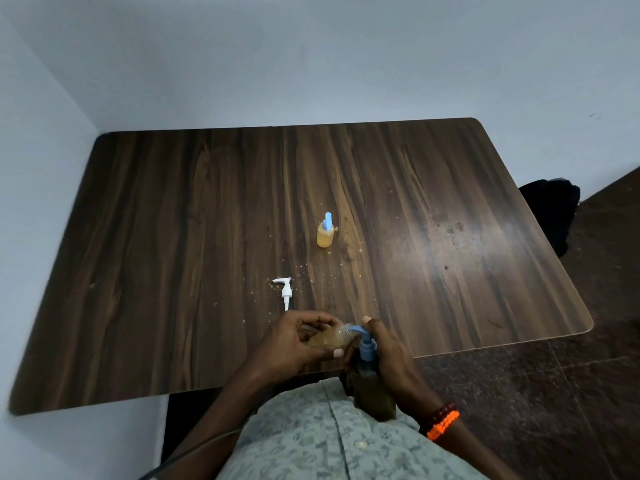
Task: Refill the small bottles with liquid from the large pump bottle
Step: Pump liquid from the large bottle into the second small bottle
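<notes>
Dark wood table filling the middle, pale walls behind, dark floor at right. At the near edge, right hand wrapped round a dark pump bottle, held upright close to the patterned shirt, index finger raised beside the blue pump head, beaded bands on the wrist. Left hand level with it, fingers and thumb curled round a small clear bottle tipped on its side, open mouth touching the blue spout. Further back, mid-table, a second small bottle standing upright, amber liquid inside, blue pump on. Near the left hand, a loose white pump lying flat on the wood. Crumbs scattered around.
</notes>
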### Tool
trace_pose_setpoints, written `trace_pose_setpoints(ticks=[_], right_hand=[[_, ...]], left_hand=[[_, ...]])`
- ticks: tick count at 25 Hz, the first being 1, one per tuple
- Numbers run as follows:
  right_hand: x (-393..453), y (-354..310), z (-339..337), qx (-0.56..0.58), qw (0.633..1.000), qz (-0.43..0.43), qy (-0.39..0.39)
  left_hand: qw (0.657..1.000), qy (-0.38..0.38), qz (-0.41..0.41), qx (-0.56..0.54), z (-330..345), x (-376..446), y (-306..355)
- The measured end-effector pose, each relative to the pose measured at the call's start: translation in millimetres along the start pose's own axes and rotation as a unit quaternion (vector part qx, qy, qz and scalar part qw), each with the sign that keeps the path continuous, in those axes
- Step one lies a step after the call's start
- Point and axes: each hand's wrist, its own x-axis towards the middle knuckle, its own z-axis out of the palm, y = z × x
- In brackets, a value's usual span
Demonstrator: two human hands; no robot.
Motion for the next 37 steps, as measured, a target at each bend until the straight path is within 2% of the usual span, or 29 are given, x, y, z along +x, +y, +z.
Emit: trace_pose_setpoints(ticks=[12,16,23,26,34,37], right_hand=[[-2,-11,3,-0.010,1.000,-0.004,-0.002],[2,-15,4,-0.020,0.999,-0.018,-0.032],[1,-10,3,-0.008,1.000,-0.001,-0.008],[3,-13,3,-0.001,1.000,-0.019,-0.010],[-1,-7,0,0.009,1.000,0.002,-0.010],[2,-10,2,0.024,0.999,-0.022,-0.020]], left_hand=[[1.000,0.002,-0.012,-0.011,-2,5,1],[1.000,0.005,-0.008,-0.018,-6,6,2],[1.000,-0.006,-0.013,-0.009,-2,6,0],[1.000,0.000,0.000,-0.023,-5,9,1],[1.000,-0.003,-0.007,-0.007,-1,7,-2],[1.000,0.002,0.005,-0.020,-3,8,1]])
